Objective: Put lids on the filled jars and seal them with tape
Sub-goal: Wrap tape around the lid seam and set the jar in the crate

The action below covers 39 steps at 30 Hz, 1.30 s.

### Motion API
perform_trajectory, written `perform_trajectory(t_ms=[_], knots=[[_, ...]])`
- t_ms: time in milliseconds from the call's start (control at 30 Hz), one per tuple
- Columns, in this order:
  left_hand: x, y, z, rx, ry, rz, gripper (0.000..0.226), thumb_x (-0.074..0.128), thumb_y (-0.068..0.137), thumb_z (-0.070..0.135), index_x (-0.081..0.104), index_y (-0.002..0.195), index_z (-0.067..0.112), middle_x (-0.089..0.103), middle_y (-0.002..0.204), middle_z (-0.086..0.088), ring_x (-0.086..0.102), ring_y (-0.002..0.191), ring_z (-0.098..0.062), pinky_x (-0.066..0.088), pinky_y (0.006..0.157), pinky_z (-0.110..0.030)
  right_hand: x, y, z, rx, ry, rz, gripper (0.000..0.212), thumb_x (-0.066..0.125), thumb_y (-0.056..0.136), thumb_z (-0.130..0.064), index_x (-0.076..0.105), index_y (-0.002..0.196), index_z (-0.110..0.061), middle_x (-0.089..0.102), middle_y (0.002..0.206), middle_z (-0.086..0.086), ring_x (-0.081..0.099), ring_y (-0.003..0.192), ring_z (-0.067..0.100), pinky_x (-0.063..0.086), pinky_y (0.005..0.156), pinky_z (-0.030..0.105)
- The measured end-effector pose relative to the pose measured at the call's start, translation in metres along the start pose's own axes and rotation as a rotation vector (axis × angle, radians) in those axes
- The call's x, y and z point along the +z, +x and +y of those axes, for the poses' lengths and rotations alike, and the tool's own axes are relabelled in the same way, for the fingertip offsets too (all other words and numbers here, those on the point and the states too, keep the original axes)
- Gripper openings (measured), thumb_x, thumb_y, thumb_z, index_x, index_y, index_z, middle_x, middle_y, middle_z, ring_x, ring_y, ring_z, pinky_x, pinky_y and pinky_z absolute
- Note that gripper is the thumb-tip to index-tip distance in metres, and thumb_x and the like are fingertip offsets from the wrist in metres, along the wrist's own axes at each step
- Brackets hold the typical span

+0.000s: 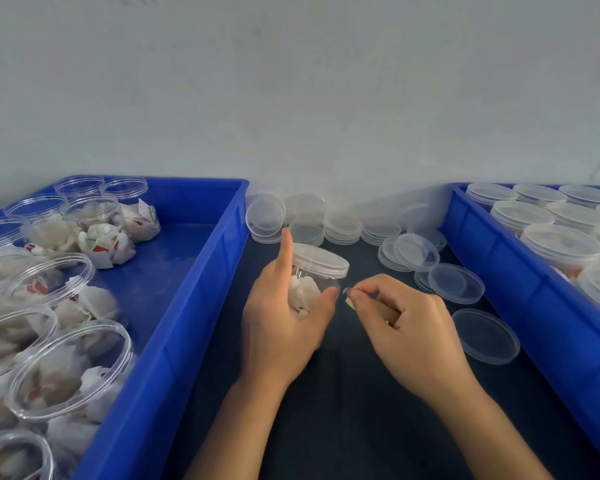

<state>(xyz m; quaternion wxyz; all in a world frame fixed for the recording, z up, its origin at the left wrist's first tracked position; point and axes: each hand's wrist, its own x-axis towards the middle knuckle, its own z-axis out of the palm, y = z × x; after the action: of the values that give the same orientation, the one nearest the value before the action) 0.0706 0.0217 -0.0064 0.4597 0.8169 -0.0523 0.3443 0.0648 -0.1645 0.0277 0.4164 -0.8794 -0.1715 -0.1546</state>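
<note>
- Left hand (284, 320) grips a lidded jar (317, 275) mid-counter, forefinger raised.
- Right hand (400, 327) pinches tape (350, 301) beside it.
- Sealing appears underway; next, press tape across the lid seam.

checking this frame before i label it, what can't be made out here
Head view only:
- Tape: the right hand pinches something small and tan; its fingers hide most of it.
- Jar base: covered by the left hand.
- Left tray and right tray: cut off by frame edges.

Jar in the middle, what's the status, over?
Left hand grips lidded jar. Right hand pinches tape beside it. Nothing between them.
</note>
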Motion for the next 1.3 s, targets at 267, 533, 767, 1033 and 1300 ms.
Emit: perform_trajectory(t_ms=[267,533,767,1033,1300], knots=[[0.001,-0.006,0.019,0.028,0.221,-0.094,0.091,0.059,0.09,0.068,0.013,0.166,0.049,0.054,0.121,0.015,0.055,0.115,-0.005,0.056,0.092,-0.044,-0.003,0.001,0.0,0.003,-0.075,0.038,0.012,0.059,0.1,-0.049,0.066,0.092,-0.043,0.064,0.064,-0.015,0.057,0.056,0.017,0.048,0.057,0.035],[0.001,-0.007,0.025,0.0,0.264,-0.096,0.084,0.05,0.091,0.08,0.024,0.163,0.046,0.056,0.127,0.013,0.057,0.115,-0.008,0.056,0.092,-0.046,-0.003,0.0,-0.002,0.035,-0.092,0.057,0.012,0.059,0.097,-0.048,0.067,0.092,-0.042,0.067,0.066,-0.013,0.062,0.059,0.016,0.057,0.062,0.045],[0.001,-0.005,0.029,-0.027,0.271,-0.107,0.079,0.046,0.095,0.081,0.031,0.161,0.043,0.057,0.129,0.013,0.056,0.116,-0.007,0.057,0.091,-0.045,-0.002,0.001,-0.003,0.043,-0.125,0.08,0.012,0.06,0.096,-0.052,0.068,0.091,-0.043,0.067,0.067,-0.017,0.063,0.061,0.014,0.058,0.061,0.044],[-0.001,-0.001,0.033,-0.057,0.277,-0.115,0.071,0.045,0.091,0.077,0.04,0.152,0.04,0.06,0.121,0.01,0.06,0.107,-0.011,0.057,0.086,-0.043,-0.001,-0.002,-0.007,-0.013,-0.225,0.124,0.019,0.056,0.098,-0.057,0.065,0.092,-0.041,0.062,0.06,-0.013,0.06,0.056,0.015,0.055,0.058,0.043],[-0.003,0.001,0.025,-0.14,0.2,-0.063,0.066,0.044,0.086,0.08,0.043,0.143,0.046,0.062,0.118,0.016,0.058,0.105,-0.003,0.048,0.08,-0.033,0.007,-0.004,-0.017,0.006,-0.324,0.03,0.018,0.033,0.103,-0.049,0.045,0.113,-0.04,0.058,0.061,-0.012,0.059,0.058,0.012,0.051,0.059,0.041]])
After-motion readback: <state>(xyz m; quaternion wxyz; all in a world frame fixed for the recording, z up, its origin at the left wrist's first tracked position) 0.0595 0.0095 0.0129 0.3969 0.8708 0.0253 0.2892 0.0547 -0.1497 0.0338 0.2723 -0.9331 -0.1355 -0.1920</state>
